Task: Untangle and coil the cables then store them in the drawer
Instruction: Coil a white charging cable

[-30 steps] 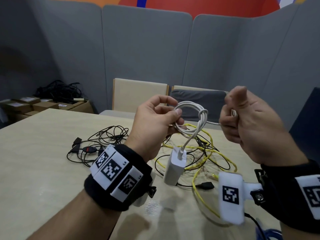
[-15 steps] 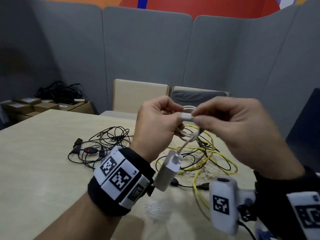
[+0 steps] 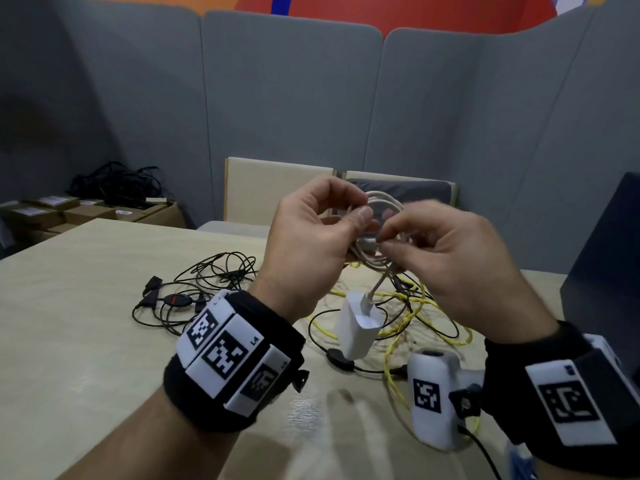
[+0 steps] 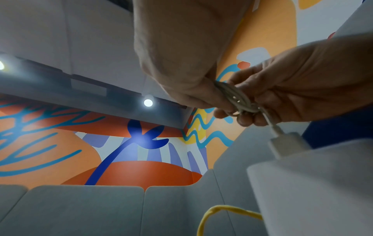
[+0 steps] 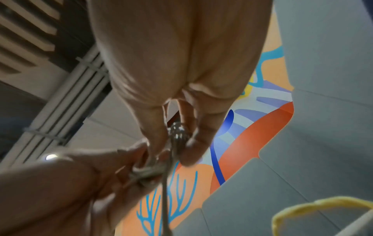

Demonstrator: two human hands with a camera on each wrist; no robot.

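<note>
Above the surface (image 3: 86, 341), my left hand (image 3: 311, 244) grips the coiled white charger cable (image 3: 382, 202) while my right hand (image 3: 446, 258) pinches its loose plug end against the coil. The white charger brick (image 3: 358, 323) dangles beneath. I judge I am securing this coil; next I must tuck the end through so it holds. The yellow cable (image 3: 429, 313) and black cables (image 3: 207, 282) lie tangled below. No drawer shows.

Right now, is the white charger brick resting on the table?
No, the white charger brick hangs in the air from the white cable coil that both hands hold above the table.
</note>
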